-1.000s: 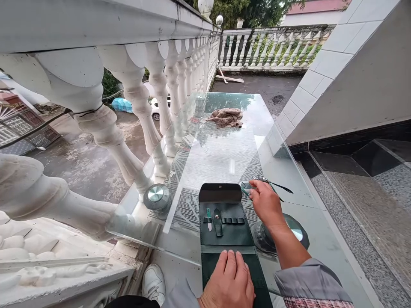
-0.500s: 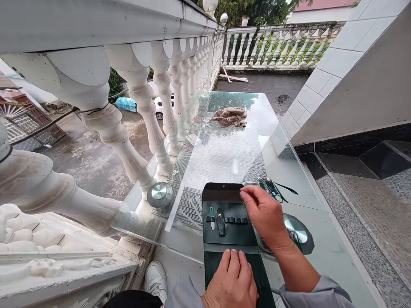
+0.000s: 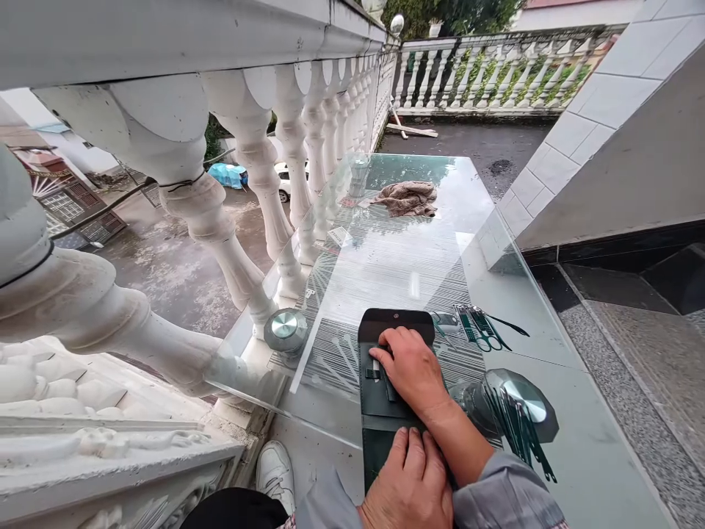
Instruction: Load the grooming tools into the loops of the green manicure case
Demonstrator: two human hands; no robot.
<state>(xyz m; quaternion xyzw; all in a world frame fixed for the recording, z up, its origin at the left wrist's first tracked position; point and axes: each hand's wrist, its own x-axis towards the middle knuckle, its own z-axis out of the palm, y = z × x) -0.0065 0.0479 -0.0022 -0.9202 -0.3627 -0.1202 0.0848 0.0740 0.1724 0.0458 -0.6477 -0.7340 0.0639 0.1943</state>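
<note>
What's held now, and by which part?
Right hand seems to pinch a small tool by its far end, grip mostly hidden; left hand rests on the case.

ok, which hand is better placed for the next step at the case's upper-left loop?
Right, I'd say: the right hand has its fingertips close by that loop. The left hand lies on the lower panel of the case, farther off.

Case (image 3: 374, 402): without readable lettering.
Slim tools (image 3: 518, 430): too small to read any marks.
Pale card (image 3: 338, 236), on or under the glass table (image 3: 490, 275): too small to read.
Reddish patch (image 3: 348, 201) near the railing (image 3: 315, 136): too blurred to read.
</note>
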